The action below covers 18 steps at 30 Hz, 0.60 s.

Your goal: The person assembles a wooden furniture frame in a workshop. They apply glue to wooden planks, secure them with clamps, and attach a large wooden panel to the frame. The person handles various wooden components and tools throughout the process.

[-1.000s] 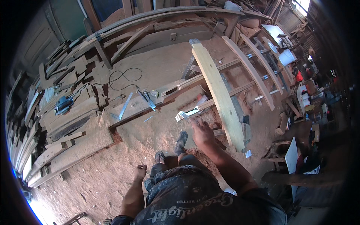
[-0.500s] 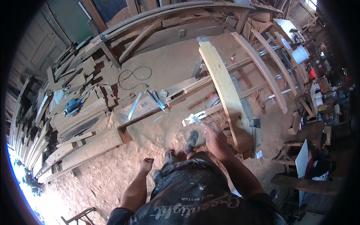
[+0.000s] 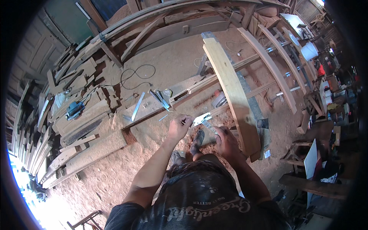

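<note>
My right hand is closed round a pale, narrow object that points up and to the left; its kind is unclear. Just left of it, my left hand has its fingers drawn together, and what they hold, if anything, cannot be made out. Between the hands and slightly beyond them lies the bright, sunlit end of a rail. A long, light wooden board lies across the rails, right of my right hand.
Chisel-like hand tools and a metal rule lie on a plank at centre left. A blue power tool sits among offcuts further left. Two narrow boards cross the rails at right. A white bucket stands beyond.
My left hand has moved up and to the right, close to the rail end. My right hand has shifted slightly right and down, still holding the pale object.
</note>
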Available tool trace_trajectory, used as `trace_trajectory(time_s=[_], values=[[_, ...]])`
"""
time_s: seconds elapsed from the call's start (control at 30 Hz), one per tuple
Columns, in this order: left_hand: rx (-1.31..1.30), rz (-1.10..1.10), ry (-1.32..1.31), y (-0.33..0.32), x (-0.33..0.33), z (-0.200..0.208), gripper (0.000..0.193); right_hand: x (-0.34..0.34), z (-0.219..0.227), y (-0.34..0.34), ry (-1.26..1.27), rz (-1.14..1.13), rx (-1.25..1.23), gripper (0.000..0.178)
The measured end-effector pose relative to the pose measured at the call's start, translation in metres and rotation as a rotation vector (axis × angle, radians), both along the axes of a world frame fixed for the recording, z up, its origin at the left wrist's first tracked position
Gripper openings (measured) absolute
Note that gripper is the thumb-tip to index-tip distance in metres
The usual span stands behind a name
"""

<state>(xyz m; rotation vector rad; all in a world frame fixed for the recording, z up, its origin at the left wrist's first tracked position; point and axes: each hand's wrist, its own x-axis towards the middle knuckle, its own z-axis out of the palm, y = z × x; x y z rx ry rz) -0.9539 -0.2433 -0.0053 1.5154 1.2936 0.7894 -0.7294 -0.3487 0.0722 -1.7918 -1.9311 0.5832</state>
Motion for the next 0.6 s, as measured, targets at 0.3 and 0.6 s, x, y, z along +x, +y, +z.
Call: trace_trajectory(time_s=[0.3,0.6], values=[[-0.001,0.077,-0.026,-0.006,0.008,-0.007,0.017,-0.013,-0.004,0.004,-0.055,-0.013,-0.015,0.038],[-0.266,0.477,-0.320,-0.015,0.000,-0.045,0.021,-0.031,0.007,0.010,-0.158,0.046,-0.087,0.038]])
